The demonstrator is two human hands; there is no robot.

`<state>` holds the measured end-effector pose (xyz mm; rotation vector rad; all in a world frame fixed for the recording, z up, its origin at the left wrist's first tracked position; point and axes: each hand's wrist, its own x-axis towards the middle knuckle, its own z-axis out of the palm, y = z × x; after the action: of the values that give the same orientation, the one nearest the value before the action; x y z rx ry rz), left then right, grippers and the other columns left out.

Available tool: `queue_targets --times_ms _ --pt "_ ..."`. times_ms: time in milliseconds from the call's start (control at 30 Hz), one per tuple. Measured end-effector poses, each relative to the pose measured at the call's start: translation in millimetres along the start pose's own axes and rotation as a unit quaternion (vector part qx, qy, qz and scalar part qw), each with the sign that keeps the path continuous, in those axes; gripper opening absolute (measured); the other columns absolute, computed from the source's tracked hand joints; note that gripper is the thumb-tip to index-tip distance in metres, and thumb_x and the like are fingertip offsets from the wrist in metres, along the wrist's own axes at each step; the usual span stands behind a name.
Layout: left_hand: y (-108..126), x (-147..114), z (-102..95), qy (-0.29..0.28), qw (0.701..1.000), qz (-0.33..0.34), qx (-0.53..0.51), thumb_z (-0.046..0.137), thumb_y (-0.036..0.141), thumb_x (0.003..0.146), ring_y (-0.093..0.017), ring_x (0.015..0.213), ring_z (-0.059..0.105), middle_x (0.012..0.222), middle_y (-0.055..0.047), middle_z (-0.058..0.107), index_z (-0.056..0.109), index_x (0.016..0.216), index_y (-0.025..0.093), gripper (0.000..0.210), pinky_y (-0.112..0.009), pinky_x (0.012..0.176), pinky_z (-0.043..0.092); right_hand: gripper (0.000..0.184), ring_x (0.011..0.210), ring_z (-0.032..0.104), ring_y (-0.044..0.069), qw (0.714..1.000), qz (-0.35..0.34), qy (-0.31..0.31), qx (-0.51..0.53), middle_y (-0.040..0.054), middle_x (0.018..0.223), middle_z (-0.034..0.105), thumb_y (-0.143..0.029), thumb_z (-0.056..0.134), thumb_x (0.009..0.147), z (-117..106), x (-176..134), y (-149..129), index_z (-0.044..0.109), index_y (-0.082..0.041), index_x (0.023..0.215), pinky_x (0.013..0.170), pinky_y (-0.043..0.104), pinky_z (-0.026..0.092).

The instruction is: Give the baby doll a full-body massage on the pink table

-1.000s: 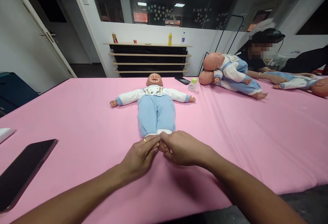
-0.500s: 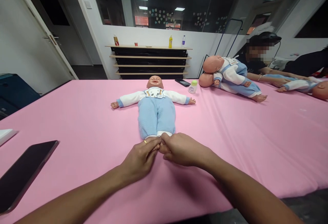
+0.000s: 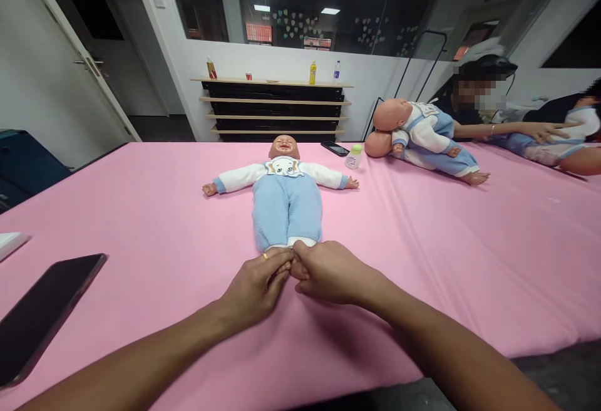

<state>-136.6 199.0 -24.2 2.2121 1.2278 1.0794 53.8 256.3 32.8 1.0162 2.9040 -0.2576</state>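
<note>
A baby doll (image 3: 287, 207) in light-blue trousers and a white top lies on its back on the pink-covered table (image 3: 164, 235), its head away from me and both arms spread wide. My left hand (image 3: 256, 286), with a gold ring, is closed around the doll's foot on the left. Around the other foot, my right hand (image 3: 331, 273) is wrapped, thumb on top. The two hands touch or nearly touch at the fingertips. Most of both feet is hidden under my fingers.
A large dark phone (image 3: 44, 317) lies at the left. Beyond the doll are a smaller phone (image 3: 335, 148) and a green-capped bottle (image 3: 354, 156). Two stacked dolls (image 3: 422, 138) lie at the right, where a co-worker (image 3: 479, 91) handles another doll (image 3: 539, 145).
My hands keep their hold on the doll's feet with hardly any movement. At the right, the co-worker's doll has shifted, with one limb now raised. The view has tilted slightly.
</note>
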Motion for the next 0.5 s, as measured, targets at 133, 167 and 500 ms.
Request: queue_targets --times_ms 133,167,500 --pt "0 2 -0.7 0.000 1.000 0.005 -0.026 0.044 0.016 0.095 -0.018 0.104 0.060 0.109 -0.008 0.064 0.061 0.116 0.020 0.027 -0.034 0.090 0.053 0.040 0.074 0.067 0.024 1.000 0.009 0.003 0.008 0.0065 0.084 0.069 -0.049 0.061 0.083 -1 2 -4 0.048 -0.017 0.105 0.056 0.027 0.031" --pt "0 3 -0.9 -0.001 0.999 0.010 -0.030 0.043 0.016 0.095 -0.018 0.105 0.060 0.109 -0.008 0.064 0.061 0.116 0.020 0.027 -0.034 0.090 0.053 0.036 0.074 0.067 0.024 1.000 0.011 0.006 0.004 0.0070 0.084 0.069 -0.046 0.058 0.086 -2 2 -5 0.047 -0.017 0.105 0.056 0.027 0.032" --pt "-1 1 -2.2 -0.016 0.999 0.046 0.004 0.043 0.010 0.094 -0.018 0.116 0.055 0.122 -0.011 0.059 0.051 0.131 0.019 0.039 -0.035 0.099 0.049 0.030 0.074 0.066 0.022 1.000 -0.004 -0.019 0.000 0.0058 0.085 0.069 -0.031 0.059 0.083 -10 -2 1 0.047 -0.018 0.107 0.053 0.026 0.027"
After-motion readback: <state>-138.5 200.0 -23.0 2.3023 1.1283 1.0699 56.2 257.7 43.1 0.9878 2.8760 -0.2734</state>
